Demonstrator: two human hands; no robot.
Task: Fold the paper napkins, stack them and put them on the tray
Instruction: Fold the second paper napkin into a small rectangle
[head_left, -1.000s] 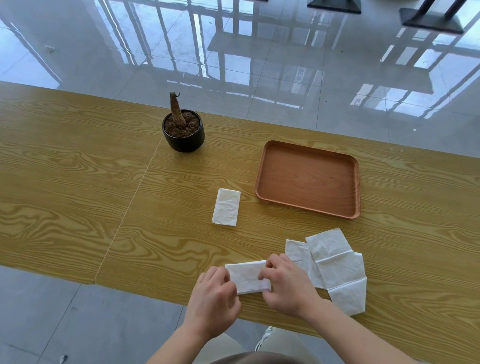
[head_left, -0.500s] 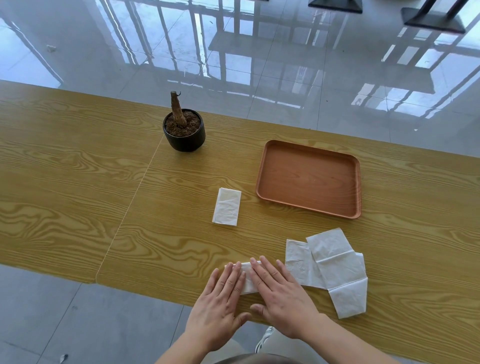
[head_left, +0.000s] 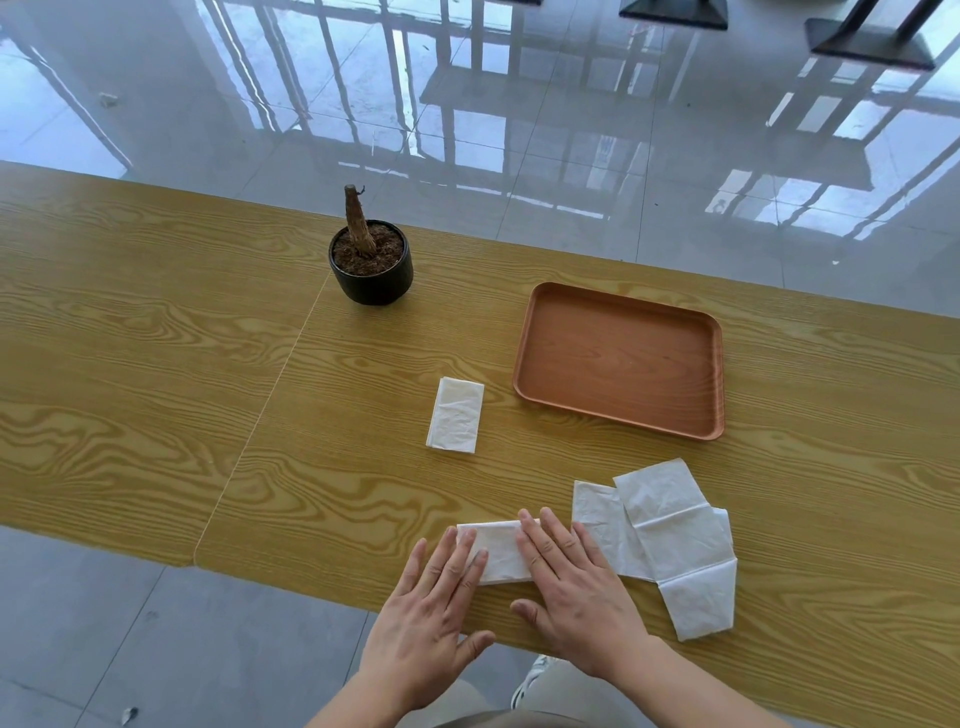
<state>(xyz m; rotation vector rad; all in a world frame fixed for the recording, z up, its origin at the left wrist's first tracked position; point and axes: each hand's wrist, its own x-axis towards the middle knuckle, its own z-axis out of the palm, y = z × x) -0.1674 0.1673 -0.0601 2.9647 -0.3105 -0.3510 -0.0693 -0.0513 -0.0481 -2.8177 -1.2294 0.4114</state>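
Pins napkin (head_left: 496, 553) flat at near table (head_left: 156, 364) edge, under both hands. Left hand (head_left: 431, 618) flat, fingers straight, on its left end; right hand (head_left: 576, 597) flat, fingers spread, over its right end. Unfolded napkins (head_left: 670, 535) just right of right hand. Folded napkin (head_left: 456, 422) ahead of left hand, tray (head_left: 618, 358) ahead of right hand, plant pot (head_left: 371, 270) farther ahead-left.

You see a smooth wood table (head_left: 156, 322), a matt brown tray (head_left: 618, 312), soft crinkly paper napkins (head_left: 670, 519) and a shiny floor (head_left: 519, 130).
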